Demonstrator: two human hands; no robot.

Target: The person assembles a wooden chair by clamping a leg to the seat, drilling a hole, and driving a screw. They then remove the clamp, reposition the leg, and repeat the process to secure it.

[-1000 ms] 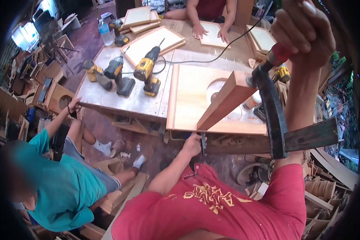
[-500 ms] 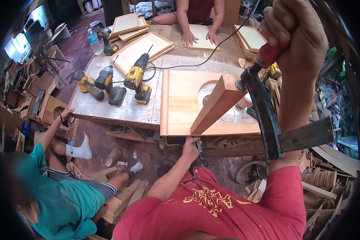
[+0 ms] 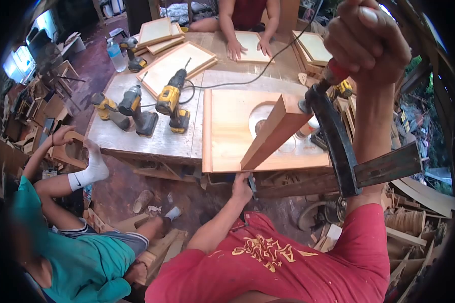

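My right hand (image 3: 369, 45) is wrapped round the red handle of a bar clamp (image 3: 332, 139), up at the right. The clamp's screw pad presses on the near top end of a thick wooden board (image 3: 275, 134). This board stands on edge on a flat wooden panel (image 3: 227, 131) with a round cutout. Below the panel's front edge, my left hand (image 3: 242, 188) is closed on the clamp's lower jaw, which its fingers partly hide. The clamp's steel bar runs from there out to the right.
Yellow-and-black cordless drills (image 3: 169, 98) stand on the worktable (image 3: 179, 144). Framed panels (image 3: 177, 63) lie behind them, and a cable (image 3: 237, 83) crosses the table. Opposite, a co-worker's hands (image 3: 235, 49) rest on a panel. A person in teal (image 3: 81, 257) sits at left.
My right hand has shifted slightly on the clamp handle; the clamp and board look nearly unmoved. The seated person's hand has left the table edge, and their socked foot is raised higher.
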